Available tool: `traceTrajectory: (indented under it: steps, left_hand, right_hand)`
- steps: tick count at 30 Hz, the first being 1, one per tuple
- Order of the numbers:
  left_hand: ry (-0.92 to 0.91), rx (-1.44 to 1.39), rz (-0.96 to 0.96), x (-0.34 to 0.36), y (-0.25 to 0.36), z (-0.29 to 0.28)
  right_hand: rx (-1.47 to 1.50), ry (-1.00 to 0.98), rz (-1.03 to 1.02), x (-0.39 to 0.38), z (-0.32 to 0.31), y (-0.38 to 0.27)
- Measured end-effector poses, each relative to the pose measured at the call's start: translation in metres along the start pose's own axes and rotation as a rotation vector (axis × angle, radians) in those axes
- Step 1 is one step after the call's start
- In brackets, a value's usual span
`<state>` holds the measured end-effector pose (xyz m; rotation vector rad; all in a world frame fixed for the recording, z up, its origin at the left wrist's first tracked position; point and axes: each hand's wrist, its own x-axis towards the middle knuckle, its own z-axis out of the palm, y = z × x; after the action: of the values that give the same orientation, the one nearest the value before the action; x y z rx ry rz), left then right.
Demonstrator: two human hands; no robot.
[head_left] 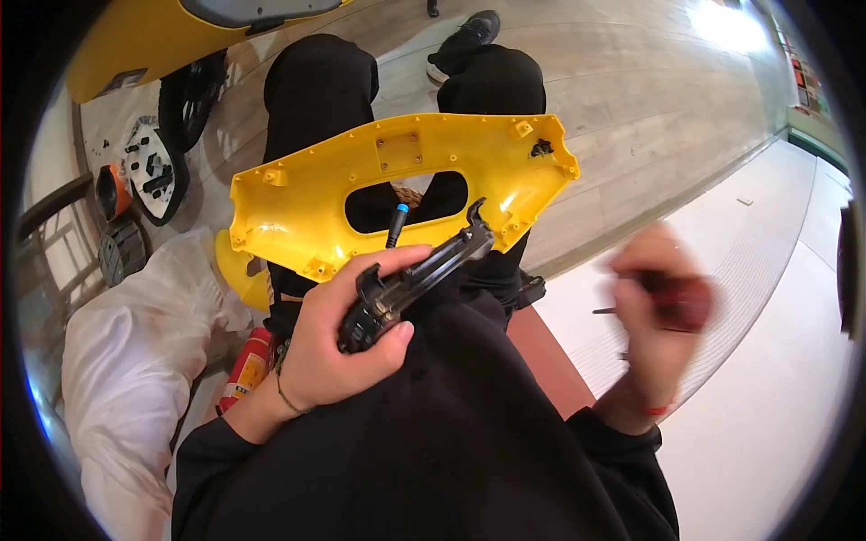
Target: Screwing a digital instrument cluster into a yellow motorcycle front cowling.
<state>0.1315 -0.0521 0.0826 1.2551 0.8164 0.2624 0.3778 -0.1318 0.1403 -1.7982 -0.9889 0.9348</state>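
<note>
My left hand [338, 347] is closed around a black mechanical part [410, 284], a long narrow bracket with a curved hook at its far end. A black cable with a blue tip [398, 221] sticks up beside it, over the yellow plastic shell [298, 194]. That shell lies inside up across my knees, with an oval opening and screw posts along its edges. Off to the right, my right hand [651, 307] is smeared by motion. Its fingers are closed on a dark red tool [684, 302]; a thin dark shaft points left, like a screwdriver's bit.
A white bench top [631, 361] extends at right. On the left are a red cylinder [245, 371], white plastic wrapping [144, 334] and a black-and-white part [153, 171]. A larger yellow body [144, 45] stands at the far left. Small dark pieces [541, 147] sit on the shell's right end.
</note>
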Motion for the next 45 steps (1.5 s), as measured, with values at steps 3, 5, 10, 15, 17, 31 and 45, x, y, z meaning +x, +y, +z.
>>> traceTrajectory:
  steps: [3,5,10,15,17,31,45]
  left_hand:
    - [-0.018,0.094,0.135,0.002,0.001,0.007]
    - [-0.012,0.185,0.225,0.003,0.003,0.010]
    - [-0.040,0.200,0.264,0.005,0.007,0.012]
    - [-0.048,0.257,0.297,0.007,0.008,0.013]
    - [-0.042,0.281,0.323,0.008,0.006,0.014]
    - [-0.049,0.462,0.315,0.008,0.005,0.014]
    - [-0.058,0.476,0.421,0.009,0.005,0.010]
  right_hand:
    - [-0.250,-0.153,-0.141,0.005,0.030,0.021]
    - [-0.229,-0.147,-0.092,0.004,0.037,0.030]
    - [-0.083,-0.120,0.094,0.002,0.045,0.038]
    - [-0.086,-0.116,0.115,0.001,0.048,0.044]
    - [-0.085,-0.115,0.149,0.001,0.049,0.044]
    - [-0.377,-0.103,-0.070,0.000,0.060,0.048]
    - [0.124,-0.113,0.461,0.002,0.055,0.040]
